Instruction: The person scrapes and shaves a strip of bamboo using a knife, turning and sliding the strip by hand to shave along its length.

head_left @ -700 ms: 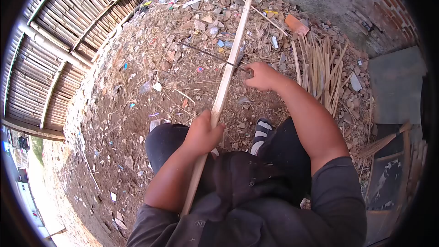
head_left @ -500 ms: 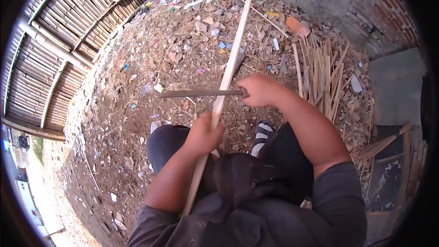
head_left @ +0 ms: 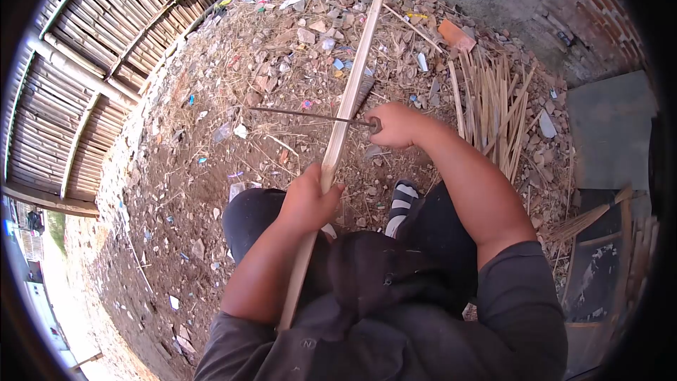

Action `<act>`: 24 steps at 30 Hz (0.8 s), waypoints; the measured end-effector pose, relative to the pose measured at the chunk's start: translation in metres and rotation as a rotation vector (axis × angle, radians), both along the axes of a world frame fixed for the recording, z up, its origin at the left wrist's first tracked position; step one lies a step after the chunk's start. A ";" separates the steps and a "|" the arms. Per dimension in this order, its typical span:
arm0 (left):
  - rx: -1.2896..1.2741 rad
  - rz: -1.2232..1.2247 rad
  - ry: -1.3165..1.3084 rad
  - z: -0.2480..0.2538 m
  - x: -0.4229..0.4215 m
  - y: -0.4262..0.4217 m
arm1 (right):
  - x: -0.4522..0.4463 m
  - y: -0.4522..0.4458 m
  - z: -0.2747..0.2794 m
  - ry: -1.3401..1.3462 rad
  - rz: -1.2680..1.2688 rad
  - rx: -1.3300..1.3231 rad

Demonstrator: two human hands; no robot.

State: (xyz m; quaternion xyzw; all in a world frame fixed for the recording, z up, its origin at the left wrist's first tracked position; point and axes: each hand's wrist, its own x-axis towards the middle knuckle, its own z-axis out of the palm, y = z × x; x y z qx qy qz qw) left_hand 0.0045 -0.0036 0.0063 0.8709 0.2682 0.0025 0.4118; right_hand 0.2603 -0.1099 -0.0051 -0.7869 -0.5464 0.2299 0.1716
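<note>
A long pale wooden strip (head_left: 356,74) slants from near my body up toward the rubble. My left hand (head_left: 308,201) is wrapped round its lower part, above my thigh. The fingers of my right hand (head_left: 396,125) are closed round the handle of a long dark blade (head_left: 303,114). That blade points left and crosses the strip a little above my left hand, its thin edge toward the camera. Whether the blade touches the wood cannot be made out. Behind the strip, a dark ridged object (head_left: 364,92) is partly hidden.
Split sticks (head_left: 497,109) lie in a pile at the right, near an orange brick piece (head_left: 457,36). A bamboo fence (head_left: 106,49) stands at the left, a wall (head_left: 493,0) at the top right. Stones and litter cover the ground. My striped sock (head_left: 401,206) shows below.
Since the last earlier frame, the blade has moved up along the strip and turned from its broad side to its edge. My left hand keeps its hold, shifted slightly with the strip.
</note>
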 end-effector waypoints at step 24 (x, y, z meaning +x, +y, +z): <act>-0.328 0.008 -0.045 -0.005 -0.004 0.002 | 0.002 -0.014 0.032 -0.217 -0.067 -0.020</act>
